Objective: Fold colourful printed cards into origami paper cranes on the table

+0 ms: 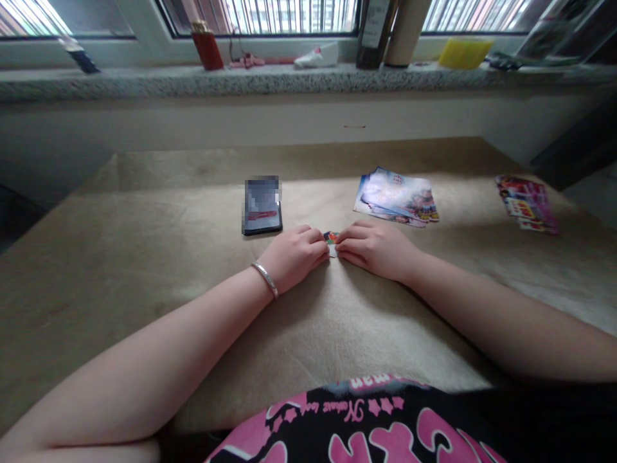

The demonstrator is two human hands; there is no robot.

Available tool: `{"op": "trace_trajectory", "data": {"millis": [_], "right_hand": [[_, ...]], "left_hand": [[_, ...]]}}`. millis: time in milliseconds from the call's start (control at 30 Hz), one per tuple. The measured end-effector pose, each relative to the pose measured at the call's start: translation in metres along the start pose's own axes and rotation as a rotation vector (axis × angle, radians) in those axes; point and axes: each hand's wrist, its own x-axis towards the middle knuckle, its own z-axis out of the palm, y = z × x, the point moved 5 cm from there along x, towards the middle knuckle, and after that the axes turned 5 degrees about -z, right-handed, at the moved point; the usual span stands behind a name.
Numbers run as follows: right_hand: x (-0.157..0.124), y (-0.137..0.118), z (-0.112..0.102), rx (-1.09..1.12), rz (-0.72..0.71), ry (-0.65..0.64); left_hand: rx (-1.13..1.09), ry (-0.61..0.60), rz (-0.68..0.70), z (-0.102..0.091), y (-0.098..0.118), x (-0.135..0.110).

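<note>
A small piece of printed paper (331,238), colourful with a pale lower part, lies between my two hands over the middle of the table. My left hand (299,256), with a silver bangle at the wrist, has its fingers closed on the paper's left side. From the other side, the fingers of my right hand (378,249) are closed on its right edge. Most of the paper is covered by the fingers. Just beyond my left hand lies a phone (263,218), its screen partly blurred. Several glossy printed sheets (398,193) lie in a loose pile beyond my right hand.
More colourful printed cards (525,202) lie near the right edge of the tan table (159,257). A granite windowsill (270,82) behind it holds a red lighter-shaped object (207,48), a dark bottle (373,35) and a yellow block (465,53).
</note>
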Motion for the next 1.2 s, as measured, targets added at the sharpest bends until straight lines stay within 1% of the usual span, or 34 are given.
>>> {"op": "trace_trajectory", "data": {"millis": [67, 233, 433, 667, 867, 1200], "right_hand": [[0.001, -0.001, 0.000, -0.009, 0.002, -0.010], [-0.001, -0.003, 0.000, -0.033, -0.003, -0.036], [0.000, -0.005, 0.000, -0.032, -0.027, -0.009], [0.005, -0.010, -0.003, -0.045, -0.043, 0.009], [0.004, -0.006, 0.002, -0.018, 0.053, 0.020], [0.002, -0.001, 0.009, 0.151, 0.139, 0.033]], "left_hand": [[0.061, -0.007, -0.023, 0.001, 0.002, 0.001], [0.115, 0.007, -0.001, 0.001, 0.005, -0.001], [0.137, 0.056, 0.008, -0.002, 0.005, -0.001], [0.103, 0.006, -0.040, 0.000, 0.002, 0.000], [0.073, 0.023, -0.051, 0.001, 0.000, 0.000], [0.029, 0.026, -0.032, 0.001, -0.003, -0.001]]}}
